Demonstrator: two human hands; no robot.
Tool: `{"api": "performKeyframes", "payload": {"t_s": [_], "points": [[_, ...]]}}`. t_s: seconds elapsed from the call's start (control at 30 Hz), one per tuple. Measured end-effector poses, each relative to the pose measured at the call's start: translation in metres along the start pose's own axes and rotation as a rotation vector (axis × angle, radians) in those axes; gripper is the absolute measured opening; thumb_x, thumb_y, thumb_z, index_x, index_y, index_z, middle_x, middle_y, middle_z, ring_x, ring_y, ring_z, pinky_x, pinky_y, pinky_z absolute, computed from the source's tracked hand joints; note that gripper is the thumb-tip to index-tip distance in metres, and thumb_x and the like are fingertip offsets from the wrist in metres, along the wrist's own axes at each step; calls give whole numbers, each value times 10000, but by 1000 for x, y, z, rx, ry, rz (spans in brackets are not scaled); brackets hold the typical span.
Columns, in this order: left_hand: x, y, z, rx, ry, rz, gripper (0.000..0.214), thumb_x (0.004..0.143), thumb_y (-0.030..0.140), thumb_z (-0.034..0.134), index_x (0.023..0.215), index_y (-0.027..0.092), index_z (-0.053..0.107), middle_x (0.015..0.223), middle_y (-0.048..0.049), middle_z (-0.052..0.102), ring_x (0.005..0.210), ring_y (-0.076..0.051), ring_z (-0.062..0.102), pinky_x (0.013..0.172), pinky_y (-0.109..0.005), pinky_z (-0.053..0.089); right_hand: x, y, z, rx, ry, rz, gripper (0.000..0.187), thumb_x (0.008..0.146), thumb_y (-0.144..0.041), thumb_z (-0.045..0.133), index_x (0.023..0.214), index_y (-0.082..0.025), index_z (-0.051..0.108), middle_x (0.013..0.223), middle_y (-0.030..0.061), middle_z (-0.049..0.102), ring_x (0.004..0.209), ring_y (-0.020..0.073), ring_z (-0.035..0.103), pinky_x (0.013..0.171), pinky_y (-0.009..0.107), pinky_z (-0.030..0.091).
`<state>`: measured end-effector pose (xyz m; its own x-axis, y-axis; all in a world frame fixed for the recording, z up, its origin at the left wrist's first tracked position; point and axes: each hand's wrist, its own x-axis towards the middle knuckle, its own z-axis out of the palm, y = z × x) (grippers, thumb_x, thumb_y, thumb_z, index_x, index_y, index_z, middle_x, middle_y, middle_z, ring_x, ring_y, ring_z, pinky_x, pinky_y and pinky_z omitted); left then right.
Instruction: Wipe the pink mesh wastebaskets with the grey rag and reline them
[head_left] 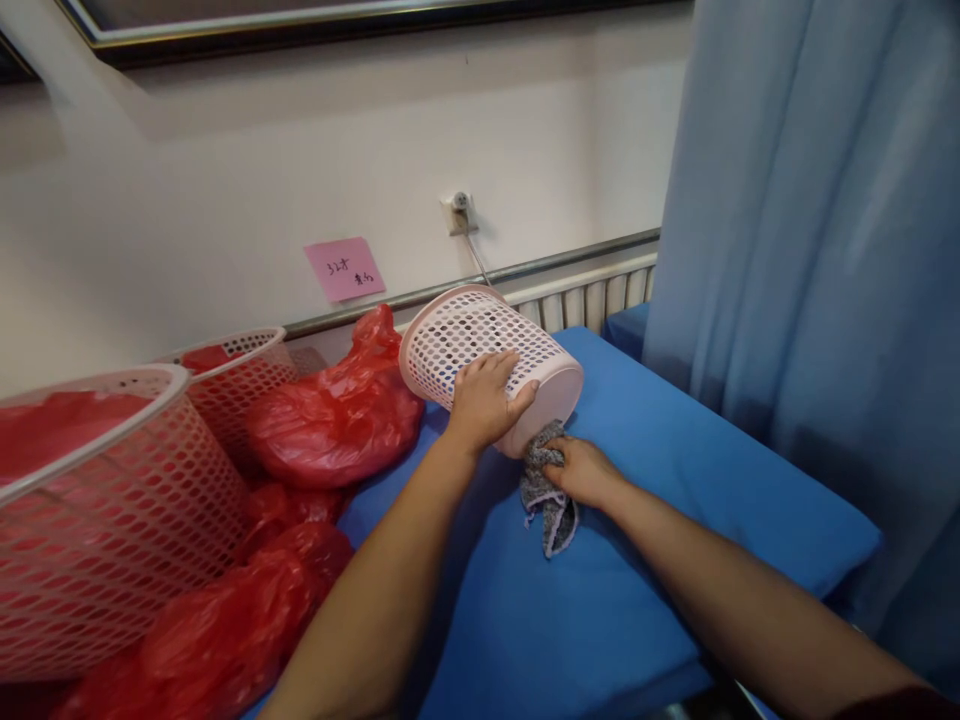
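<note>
A pale pink perforated plastic wastebasket lies tilted on its side on the blue padded bed, its solid base turned toward me and to the right. My left hand grips its side from above, the thumb near the edge of the base. In my right hand is a bunched grey cloth with a light border. The cloth touches the lower edge of the base, and part of it hangs down.
At left stand a large pink basket and another basket behind it, both with red plastic inside. Red plastic bags lie beside them. A blue curtain hangs at right. A plugged-in socket and pink note are on the wall.
</note>
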<state>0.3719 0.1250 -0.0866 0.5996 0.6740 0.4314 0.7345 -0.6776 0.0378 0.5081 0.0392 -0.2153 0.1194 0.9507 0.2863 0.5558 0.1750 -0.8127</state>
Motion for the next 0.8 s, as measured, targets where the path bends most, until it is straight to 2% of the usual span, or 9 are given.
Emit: {"api": "performKeyframes", "payload": {"t_s": [0.1,0.2,0.3,0.37,0.47,0.5,0.53,0.67,0.8], "points": [[-1,-1,-1,-8,0,-8,532,965,512,520,1405,219,576,1494,-68,581,1372,-308,488,1150,-494,345,0,-2,-4,63,72,-88,257,813,-229,644,1053,-228,737,1058,58,737,1008,223,692,968,372,539],[-2,-1,-1,-13,-2,-3,530,972,515,509,1410,224,572,1504,-64,571,1378,-301,483,1162,-482,333,-2,-10,-8,186,273,-290,320,887,-315,620,1188,-231,691,1136,75,686,1098,223,655,1021,389,518],[-3,-1,-1,-19,-6,-4,521,992,519,468,1423,242,559,1512,-60,564,1394,-293,468,1170,-489,322,-3,-14,-10,198,403,-323,364,920,-306,589,1275,-243,642,1210,93,630,1166,234,618,1053,414,501],[-3,-1,-1,-21,-9,-11,514,999,511,455,1426,242,555,1507,-66,568,1391,-292,471,1166,-494,326,-5,-15,-9,147,301,-340,370,902,-241,589,1267,-256,647,1209,84,611,1143,226,621,1029,404,518],[-4,-3,-1,-29,-7,-1,504,1005,489,453,1426,233,557,1501,-70,573,1391,-279,475,1174,-478,326,-11,-17,-8,67,7,-431,389,849,-144,607,1211,-267,681,1119,55,622,1009,193,646,916,345,564],[-4,-5,-1,-37,-6,5,493,1015,471,435,1427,230,558,1502,-67,572,1393,-270,475,1178,-469,325,-13,-19,-8,51,-30,-462,402,842,-130,610,1213,-267,682,1100,52,622,989,189,645,891,333,569],[-4,-6,-1,-50,-6,9,479,1027,445,409,1426,226,561,1502,-62,574,1394,-259,476,1181,-459,326,-15,-21,-9,41,-13,-493,416,840,-127,610,1228,-264,677,1107,59,619,1002,196,640,892,337,569],[-4,-12,-2,-101,-29,-4,449,1048,362,344,1403,235,587,1493,-40,587,1379,-231,498,1175,-437,346,-12,-34,-16,-52,267,-540,470,857,-153,589,1305,-283,648,1314,105,560,1187,265,583,1035,449,514],[-4,-13,-2,-107,-39,-8,440,1041,363,356,1388,249,601,1482,-33,597,1363,-223,519,1175,-432,354,11,-29,-25,-111,388,-399,504,870,-154,537,1347,-294,624,1447,99,491,1329,287,510,1137,483,437]]}}
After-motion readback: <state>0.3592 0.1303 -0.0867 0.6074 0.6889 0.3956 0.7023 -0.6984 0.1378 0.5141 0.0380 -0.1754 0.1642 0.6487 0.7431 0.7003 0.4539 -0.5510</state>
